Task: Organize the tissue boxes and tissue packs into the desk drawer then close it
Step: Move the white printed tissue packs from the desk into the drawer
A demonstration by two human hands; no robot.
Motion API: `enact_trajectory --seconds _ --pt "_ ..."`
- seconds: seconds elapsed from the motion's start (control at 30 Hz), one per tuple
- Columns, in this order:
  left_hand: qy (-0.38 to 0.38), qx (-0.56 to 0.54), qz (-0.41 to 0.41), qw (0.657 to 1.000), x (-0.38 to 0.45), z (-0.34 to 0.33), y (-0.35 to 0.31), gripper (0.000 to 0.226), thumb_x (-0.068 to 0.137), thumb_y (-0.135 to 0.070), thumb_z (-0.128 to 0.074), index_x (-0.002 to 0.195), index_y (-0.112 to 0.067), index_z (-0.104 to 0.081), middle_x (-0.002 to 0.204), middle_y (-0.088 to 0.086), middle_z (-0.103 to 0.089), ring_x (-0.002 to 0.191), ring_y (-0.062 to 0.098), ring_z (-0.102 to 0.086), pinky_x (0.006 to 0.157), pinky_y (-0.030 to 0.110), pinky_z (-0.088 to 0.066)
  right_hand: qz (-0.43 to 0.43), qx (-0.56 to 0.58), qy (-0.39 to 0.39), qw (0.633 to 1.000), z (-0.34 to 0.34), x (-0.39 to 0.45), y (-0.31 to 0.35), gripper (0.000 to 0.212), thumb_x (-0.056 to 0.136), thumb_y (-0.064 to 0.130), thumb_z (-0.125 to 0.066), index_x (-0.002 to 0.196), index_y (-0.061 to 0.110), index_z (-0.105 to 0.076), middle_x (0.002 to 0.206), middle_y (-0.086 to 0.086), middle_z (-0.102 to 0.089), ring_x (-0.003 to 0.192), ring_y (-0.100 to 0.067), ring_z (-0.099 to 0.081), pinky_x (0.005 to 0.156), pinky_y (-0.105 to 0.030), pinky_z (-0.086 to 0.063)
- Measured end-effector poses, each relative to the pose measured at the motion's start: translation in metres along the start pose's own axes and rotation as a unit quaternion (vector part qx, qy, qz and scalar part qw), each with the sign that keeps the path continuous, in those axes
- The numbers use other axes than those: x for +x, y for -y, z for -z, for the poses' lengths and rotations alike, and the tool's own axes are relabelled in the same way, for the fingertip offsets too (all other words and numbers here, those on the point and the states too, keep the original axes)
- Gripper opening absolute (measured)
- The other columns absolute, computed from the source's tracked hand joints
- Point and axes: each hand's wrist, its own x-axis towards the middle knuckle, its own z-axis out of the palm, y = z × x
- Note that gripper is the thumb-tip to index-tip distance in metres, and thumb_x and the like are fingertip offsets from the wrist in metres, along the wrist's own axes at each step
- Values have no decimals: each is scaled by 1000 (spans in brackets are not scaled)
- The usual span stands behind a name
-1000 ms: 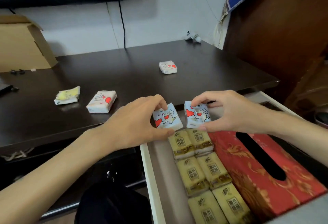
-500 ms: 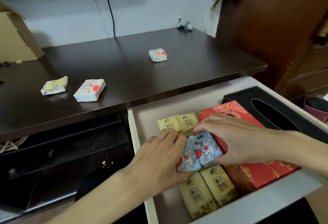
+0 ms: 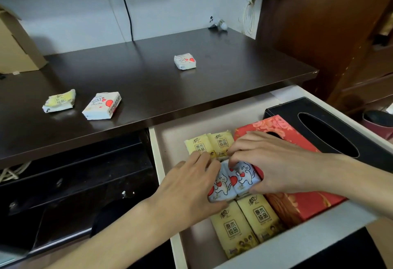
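Observation:
The white desk drawer is pulled out. Inside lie several yellow tissue packs in two rows, a red tissue box and a black tissue box. My left hand grips a blue cat-print tissue pack; my right hand grips a second blue cat-print pack. Both packs rest side by side on top of the yellow ones. On the dark desk top lie a white heart-print pack, another white heart-print pack and a crumpled yellow pack.
A cardboard box stands at the desk's back left. A black cable hangs down the wall. A wooden cabinet rises on the right. Dark shelves sit under the desk, left of the drawer.
Both hands came down from the desk edge into the drawer with the two blue packs, which now lie on the yellow packs. The view tilted downward.

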Motion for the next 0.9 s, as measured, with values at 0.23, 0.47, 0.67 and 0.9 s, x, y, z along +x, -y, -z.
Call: enact_trajectory --seconds 0.23,0.47,0.67,0.9 --pt "1 4 -2 1000 -1 4 1 64 76 -75 -49 118 -26 -49 113 -10 -42 100 8 -38 73 26 -45 -9 3 39 999 -3 -1 -4 58 80 71 -62 130 42 -64 141 23 -36 130 -1 -22 103 -22 -21" --pt "-48 -15 13 999 -4 34 14 51 87 -68 -39 115 -28 -55 106 -12 -47 93 7 -45 64 26 -44 -51 105 -76 990 26 20 -8 33 95 50 -58 122 38 -71 131 26 -55 125 6 -43 104 -37 -44" --pt "-116 -23 106 987 -6 89 83 33 89 -53 -50 110 -29 -58 104 -13 -53 99 10 -52 79 38 -49 -91 269 -219 934 63 104 -10 16 93 14 -69 102 21 -81 102 8 -76 97 -9 -69 92 -27 -51" --pt "-153 -4 239 959 3 120 178 30 89 -40 -56 110 -21 -64 112 -1 -61 104 21 -59 84 37 -45 -221 258 -247 907 74 223 -48 23 89 18 -66 108 15 -77 125 -3 -73 118 -26 -64 89 -26 -42"
